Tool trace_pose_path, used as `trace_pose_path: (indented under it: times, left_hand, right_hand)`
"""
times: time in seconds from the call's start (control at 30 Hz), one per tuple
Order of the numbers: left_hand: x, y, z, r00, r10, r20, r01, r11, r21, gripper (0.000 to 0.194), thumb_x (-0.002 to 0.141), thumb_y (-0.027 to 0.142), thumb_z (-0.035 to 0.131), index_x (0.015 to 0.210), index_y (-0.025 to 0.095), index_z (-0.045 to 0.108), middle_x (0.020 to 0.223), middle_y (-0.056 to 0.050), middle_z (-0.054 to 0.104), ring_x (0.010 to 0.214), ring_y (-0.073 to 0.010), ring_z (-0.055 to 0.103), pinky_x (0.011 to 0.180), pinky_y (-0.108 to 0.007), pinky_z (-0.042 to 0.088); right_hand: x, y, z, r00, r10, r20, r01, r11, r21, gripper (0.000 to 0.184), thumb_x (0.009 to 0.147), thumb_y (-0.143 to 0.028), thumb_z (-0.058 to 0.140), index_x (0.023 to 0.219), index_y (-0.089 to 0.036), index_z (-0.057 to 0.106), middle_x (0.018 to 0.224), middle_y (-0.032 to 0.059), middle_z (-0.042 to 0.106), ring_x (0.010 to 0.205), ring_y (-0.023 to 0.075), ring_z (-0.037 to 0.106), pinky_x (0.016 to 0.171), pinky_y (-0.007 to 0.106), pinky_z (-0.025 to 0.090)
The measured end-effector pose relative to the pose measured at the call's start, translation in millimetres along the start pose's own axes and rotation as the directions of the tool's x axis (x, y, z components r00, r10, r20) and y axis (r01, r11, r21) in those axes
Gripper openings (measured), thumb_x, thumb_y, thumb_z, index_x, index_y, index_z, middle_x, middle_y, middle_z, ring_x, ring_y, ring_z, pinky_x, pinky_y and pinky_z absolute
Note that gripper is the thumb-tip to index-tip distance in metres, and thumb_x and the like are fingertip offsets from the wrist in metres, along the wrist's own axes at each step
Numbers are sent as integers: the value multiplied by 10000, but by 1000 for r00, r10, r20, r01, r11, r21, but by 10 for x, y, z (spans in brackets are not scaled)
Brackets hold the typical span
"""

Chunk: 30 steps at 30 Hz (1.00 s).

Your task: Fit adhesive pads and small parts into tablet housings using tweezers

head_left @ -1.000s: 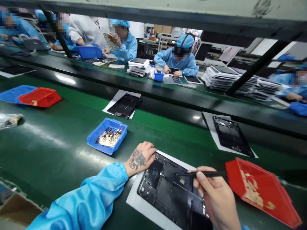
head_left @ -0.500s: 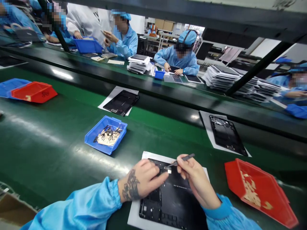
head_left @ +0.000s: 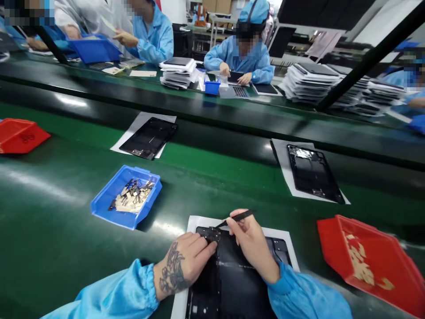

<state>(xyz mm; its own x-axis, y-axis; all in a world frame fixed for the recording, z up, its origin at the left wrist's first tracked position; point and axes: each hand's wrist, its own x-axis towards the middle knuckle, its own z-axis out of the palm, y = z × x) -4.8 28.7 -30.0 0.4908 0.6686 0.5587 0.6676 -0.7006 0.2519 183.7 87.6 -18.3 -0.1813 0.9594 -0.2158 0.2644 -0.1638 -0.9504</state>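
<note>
A black tablet housing (head_left: 239, 288) lies on a white sheet (head_left: 195, 223) in front of me, its inner side up. My left hand (head_left: 187, 261) rests on its upper left part, fingers bent and held together, thumb lying along the housing; the fingertips are partly hidden. In my right hand (head_left: 249, 241) is a pair of slim black tweezers (head_left: 244, 215), pinched between thumb and fingers. Their tip points left and down to the housing's top edge, close to my left fingers. Whether the tip holds anything is too small to tell.
A blue bin (head_left: 116, 217) of small black and cream parts stands to the left. At the right is a red bin (head_left: 392, 266) with cream scraps; another red bin (head_left: 23, 135) is far left. Two more housings (head_left: 149, 137) lie on sheets beyond. Co-workers sit across the line.
The tweezers' tip has moved from beside a small white piece to the housing's top edge. My left hand has shifted slightly, and the white piece no longer shows. The camera view has shifted.
</note>
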Motion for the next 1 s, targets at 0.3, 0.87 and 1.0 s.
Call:
trace_pose_path:
  times: [0.3, 0.87, 1.0]
  left_hand:
    - [-42, -13, -37, 990, -61, 129, 80, 986, -148, 193, 909, 138, 472, 1053, 110, 597, 668, -31, 573, 561, -151, 528, 489, -262, 423]
    - [-37, -15, -45, 970, -167, 174, 210, 941, -266, 201, 906, 118, 454, 1028, 112, 614, 725, -56, 609, 621, -156, 567, 533, -259, 456]
    - [-39, -14, -45, 967, -174, 184, 221, 935, -278, 206, 903, 116, 457, 1033, 112, 617, 742, -59, 612, 635, -159, 568, 542, -267, 466]
  right_hand:
    - [-6, 98, -8, 1000, 24, 19, -24, 1000, -4, 320, 843, -452, 583, 1008, -197, 479, 738, 4, 572, 596, 129, 539, 506, 244, 399]
    - [-1, 75, 29, 1000, 0, 5, 0, 1000, -30, 251, 842, -414, 593, 940, -199, 508, 735, 5, 590, 601, 136, 541, 589, 265, 437]
    - [4, 82, 28, 1000, -11, 6, 11, 999, -38, 253, 850, -415, 588, 954, -199, 508, 741, 8, 590, 617, 138, 540, 600, 268, 440]
